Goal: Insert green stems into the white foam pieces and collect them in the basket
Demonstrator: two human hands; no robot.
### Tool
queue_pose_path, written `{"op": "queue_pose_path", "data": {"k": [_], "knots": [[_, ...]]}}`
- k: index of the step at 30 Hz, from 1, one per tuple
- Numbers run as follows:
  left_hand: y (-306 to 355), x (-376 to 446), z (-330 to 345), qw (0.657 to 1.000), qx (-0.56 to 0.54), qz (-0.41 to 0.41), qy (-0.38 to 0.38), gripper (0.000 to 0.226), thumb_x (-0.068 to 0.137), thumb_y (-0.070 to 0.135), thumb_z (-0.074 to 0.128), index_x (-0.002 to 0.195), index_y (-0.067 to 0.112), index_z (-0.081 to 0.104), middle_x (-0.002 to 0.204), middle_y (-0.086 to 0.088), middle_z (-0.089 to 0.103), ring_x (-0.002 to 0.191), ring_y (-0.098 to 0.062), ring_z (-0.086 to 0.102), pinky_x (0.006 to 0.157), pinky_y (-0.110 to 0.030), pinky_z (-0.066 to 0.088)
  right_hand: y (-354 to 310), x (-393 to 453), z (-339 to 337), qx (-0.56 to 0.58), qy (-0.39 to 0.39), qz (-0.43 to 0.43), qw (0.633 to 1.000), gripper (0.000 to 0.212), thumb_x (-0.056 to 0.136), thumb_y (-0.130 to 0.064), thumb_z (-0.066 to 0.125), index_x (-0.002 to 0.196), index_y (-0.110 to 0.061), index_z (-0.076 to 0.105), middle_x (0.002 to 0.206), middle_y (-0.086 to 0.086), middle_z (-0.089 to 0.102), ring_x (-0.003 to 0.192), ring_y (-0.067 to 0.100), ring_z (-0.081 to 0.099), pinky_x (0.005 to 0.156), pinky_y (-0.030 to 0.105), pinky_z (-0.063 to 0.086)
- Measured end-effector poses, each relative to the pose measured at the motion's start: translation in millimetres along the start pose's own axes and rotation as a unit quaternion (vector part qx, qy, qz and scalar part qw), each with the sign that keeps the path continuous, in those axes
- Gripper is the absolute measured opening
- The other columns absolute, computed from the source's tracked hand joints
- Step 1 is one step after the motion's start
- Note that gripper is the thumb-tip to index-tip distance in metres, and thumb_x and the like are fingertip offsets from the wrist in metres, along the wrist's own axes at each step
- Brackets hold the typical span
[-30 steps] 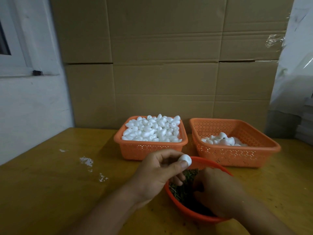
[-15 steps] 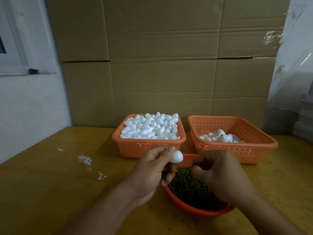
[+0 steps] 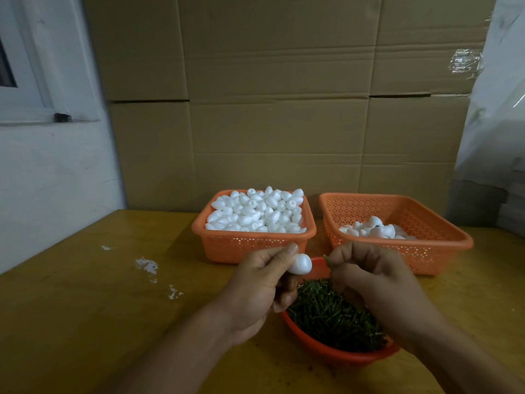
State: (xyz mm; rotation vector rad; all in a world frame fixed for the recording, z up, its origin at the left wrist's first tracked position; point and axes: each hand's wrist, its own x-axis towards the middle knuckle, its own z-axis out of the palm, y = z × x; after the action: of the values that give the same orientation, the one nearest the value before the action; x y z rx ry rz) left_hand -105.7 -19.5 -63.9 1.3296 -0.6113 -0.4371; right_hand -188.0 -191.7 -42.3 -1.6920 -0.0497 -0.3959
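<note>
Foam piece [image 3: 301, 264], white, smooth and egg-shaped, sits pinched in the left hand [image 3: 260, 291] above the red bowl [image 3: 321, 346] of stems; right hand [image 3: 375, 280] pinches one thin green stem [image 3: 328, 262] just beside it

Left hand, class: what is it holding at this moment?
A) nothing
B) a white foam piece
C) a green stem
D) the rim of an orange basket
B: the left hand pinches a white foam piece between thumb and fingers, above the round red bowl of green stems.
</note>
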Motion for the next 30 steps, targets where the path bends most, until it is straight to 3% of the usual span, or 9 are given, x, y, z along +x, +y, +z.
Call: {"op": "queue_pose_path", "data": {"k": [2,6,9,12,16,22,27,30], "knots": [[-1,0,0,1.000,0.003,-0.001,-0.002,0.031,0.092,0.046,0.059,0.084,0.017,0.068,0.065,-0.002,0.048,0.050,-0.011,0.044,0.044,-0.019,0.032,0,1,1,0.033,-0.013,0.009,0.999,0.038,0.086,0.014,0.055,0.076,-0.019,0.071,0.057,0.009,0.056,0.048,0.017,0.040,0.043,0.024,0.031],[-1,-1,0,1.000,0.006,-0.002,-0.006,0.031,0.093,0.045,0.058,0.082,0.019,0.069,0.064,-0.001,0.049,0.049,-0.010,0.044,0.044,-0.019,0.032,0,1,-1,0.050,-0.035,0.020,0.998,0.052,0.085,0.013,0.049,0.106,-0.025,0.077,0.055,0.008,0.051,0.047,0.015,0.037,0.043,0.023,0.028],[-1,0,0,1.000,0.002,-0.005,-0.004,0.031,0.094,0.044,0.058,0.085,0.017,0.069,0.064,-0.001,0.048,0.049,-0.010,0.043,0.043,-0.019,0.031,-3,0,-3,0.050,-0.055,0.039,0.997,0.039,0.085,0.008,0.051,0.096,-0.017,0.080,0.057,0.010,0.056,0.047,0.016,0.039,0.042,0.023,0.031],[0,0,1,1.000,0.006,-0.009,0.000,0.033,0.091,0.046,0.058,0.086,0.014,0.068,0.064,-0.002,0.047,0.048,-0.010,0.043,0.043,-0.019,0.031,-8,0,-2,0.098,-0.071,0.066,0.990,0.017,0.078,-0.007,0.067,0.093,-0.006,0.076,0.071,0.019,0.069,0.051,0.020,0.058,0.043,0.024,0.045],[1,-1,1,1.000,-0.001,-0.015,0.003,0.033,0.090,0.046,0.059,0.083,0.016,0.068,0.063,-0.001,0.047,0.049,-0.010,0.043,0.044,-0.020,0.030,-8,0,-5,0.166,-0.066,0.098,0.979,0.033,0.073,-0.014,0.068,0.099,0.008,0.068,0.089,0.027,0.073,0.067,0.025,0.072,0.051,0.026,0.058],[4,-2,0,0.999,-0.025,-0.021,-0.008,0.033,0.095,0.043,0.056,0.080,0.016,0.068,0.061,-0.002,0.045,0.047,-0.010,0.040,0.043,-0.020,0.027,-9,-1,-3,0.140,-0.048,0.055,0.988,0.021,0.076,-0.019,0.068,0.080,0.001,0.073,0.077,0.024,0.072,0.058,0.023,0.069,0.048,0.026,0.055],[4,-1,-1,0.999,-0.033,-0.027,-0.013,0.044,0.094,0.044,0.056,0.100,0.001,0.064,0.060,-0.001,0.044,0.045,-0.009,0.038,0.042,-0.019,0.026,-10,-4,1,0.064,-0.029,0.013,0.997,0.019,0.075,-0.027,0.071,0.071,-0.009,0.075,0.068,0.021,0.069,0.050,0.021,0.062,0.045,0.025,0.050],[4,-2,0,0.999,-0.030,-0.022,-0.017,0.036,0.094,0.044,0.055,0.086,0.012,0.068,0.060,-0.001,0.044,0.045,-0.009,0.038,0.042,-0.019,0.026,-11,-6,4,0.033,-0.024,-0.005,0.999,0.018,0.073,-0.029,0.072,0.073,-0.012,0.076,0.067,0.019,0.071,0.049,0.021,0.063,0.044,0.023,0.049]]}}
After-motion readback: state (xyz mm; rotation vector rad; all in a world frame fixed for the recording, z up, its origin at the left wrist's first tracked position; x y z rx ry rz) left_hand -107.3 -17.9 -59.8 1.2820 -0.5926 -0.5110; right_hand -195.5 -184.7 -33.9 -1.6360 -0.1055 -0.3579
